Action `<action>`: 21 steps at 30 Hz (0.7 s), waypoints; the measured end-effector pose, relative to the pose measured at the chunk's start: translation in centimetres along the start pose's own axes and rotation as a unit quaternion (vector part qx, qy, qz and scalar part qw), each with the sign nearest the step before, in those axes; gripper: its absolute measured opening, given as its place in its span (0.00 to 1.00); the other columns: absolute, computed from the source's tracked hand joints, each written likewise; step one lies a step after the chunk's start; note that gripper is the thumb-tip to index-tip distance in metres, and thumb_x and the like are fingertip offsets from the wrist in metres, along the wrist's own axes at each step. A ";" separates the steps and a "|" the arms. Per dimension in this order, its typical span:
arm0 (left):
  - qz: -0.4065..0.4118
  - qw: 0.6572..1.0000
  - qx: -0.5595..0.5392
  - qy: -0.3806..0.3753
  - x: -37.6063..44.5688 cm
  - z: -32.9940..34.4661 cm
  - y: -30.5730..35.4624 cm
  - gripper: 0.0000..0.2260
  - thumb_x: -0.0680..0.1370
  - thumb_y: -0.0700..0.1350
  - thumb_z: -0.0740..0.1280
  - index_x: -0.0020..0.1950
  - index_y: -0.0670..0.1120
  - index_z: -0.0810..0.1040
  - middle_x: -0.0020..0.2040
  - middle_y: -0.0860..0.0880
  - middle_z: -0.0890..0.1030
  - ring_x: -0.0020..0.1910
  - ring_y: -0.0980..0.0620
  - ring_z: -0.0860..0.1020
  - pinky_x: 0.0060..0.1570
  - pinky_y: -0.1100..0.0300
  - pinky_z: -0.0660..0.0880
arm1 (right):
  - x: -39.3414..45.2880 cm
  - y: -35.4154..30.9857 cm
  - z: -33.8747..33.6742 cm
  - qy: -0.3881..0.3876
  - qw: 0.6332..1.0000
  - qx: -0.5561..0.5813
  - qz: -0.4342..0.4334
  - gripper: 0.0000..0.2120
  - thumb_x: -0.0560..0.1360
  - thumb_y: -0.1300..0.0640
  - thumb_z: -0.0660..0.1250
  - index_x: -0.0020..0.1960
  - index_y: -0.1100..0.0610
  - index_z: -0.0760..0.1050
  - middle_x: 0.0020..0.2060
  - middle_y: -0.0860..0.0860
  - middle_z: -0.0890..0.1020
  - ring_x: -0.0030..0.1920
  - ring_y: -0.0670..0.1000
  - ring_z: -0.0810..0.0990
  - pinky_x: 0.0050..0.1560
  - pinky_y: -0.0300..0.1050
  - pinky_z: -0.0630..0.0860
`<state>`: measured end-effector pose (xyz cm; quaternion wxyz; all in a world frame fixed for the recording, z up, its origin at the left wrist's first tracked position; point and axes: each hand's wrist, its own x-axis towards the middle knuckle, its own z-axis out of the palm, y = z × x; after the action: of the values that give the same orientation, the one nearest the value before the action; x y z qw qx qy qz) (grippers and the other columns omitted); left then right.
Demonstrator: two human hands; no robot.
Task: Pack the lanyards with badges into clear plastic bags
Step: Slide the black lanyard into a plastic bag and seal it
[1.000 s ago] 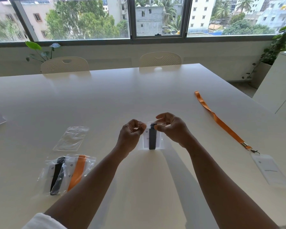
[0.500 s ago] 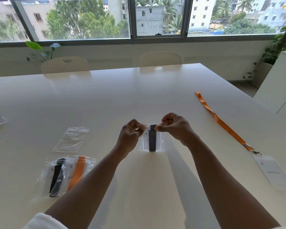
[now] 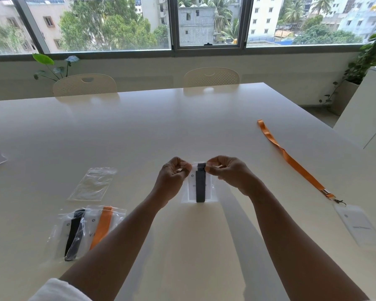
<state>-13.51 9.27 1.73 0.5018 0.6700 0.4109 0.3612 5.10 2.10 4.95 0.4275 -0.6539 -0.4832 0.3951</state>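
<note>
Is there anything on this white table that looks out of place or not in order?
Nothing looks damaged or spilled. Only the long orange lanyard with its clear badge holder lies unpacked near the right edge, and one empty clear plastic bag lies on the left.

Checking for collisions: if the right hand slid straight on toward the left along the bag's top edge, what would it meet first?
Probably the left hand, pinching the same bag top opposite the right hand.

Both hands, left [image 3: 174, 177] and right [image 3: 227, 172], pinching (fingers curled).
</note>
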 end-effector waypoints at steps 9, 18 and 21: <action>0.018 0.998 0.027 -0.048 -0.3 0.1 0.7 0.05 0.76 0.49 0.73 0.52 0.55 0.82 0.50 0.55 0.86 0.50 0.60 0.84 0.54 0.62 0.79 | 0.2 -0.2 0.7 0.010 1.000 -0.015 0.009 0.05 0.75 0.56 0.71 0.50 0.56 0.81 0.41 0.49 0.81 0.40 0.46 0.76 0.42 0.39 0.72; -0.012 1.000 0.004 -0.003 -0.1 0.2 1.2 0.06 0.74 0.45 0.75 0.49 0.50 0.85 0.47 0.54 0.87 0.47 0.61 0.84 0.52 0.65 0.79 | 0.3 -1.0 1.5 0.041 0.997 -0.059 0.021 0.03 0.76 0.58 0.69 0.49 0.56 0.80 0.41 0.50 0.79 0.37 0.45 0.73 0.31 0.32 0.68; -0.031 0.999 -0.011 -0.001 0.0 0.1 1.1 0.06 0.73 0.43 0.76 0.50 0.48 0.86 0.46 0.54 0.87 0.47 0.60 0.84 0.52 0.64 0.78 | 0.3 -1.2 1.5 0.041 0.997 -0.059 0.022 0.03 0.76 0.58 0.70 0.48 0.55 0.80 0.40 0.50 0.79 0.37 0.45 0.73 0.31 0.32 0.68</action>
<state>-13.21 9.08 2.79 0.5202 0.6519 0.4270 0.3494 3.39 2.84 5.52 0.3985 -0.7045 -0.4730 0.3480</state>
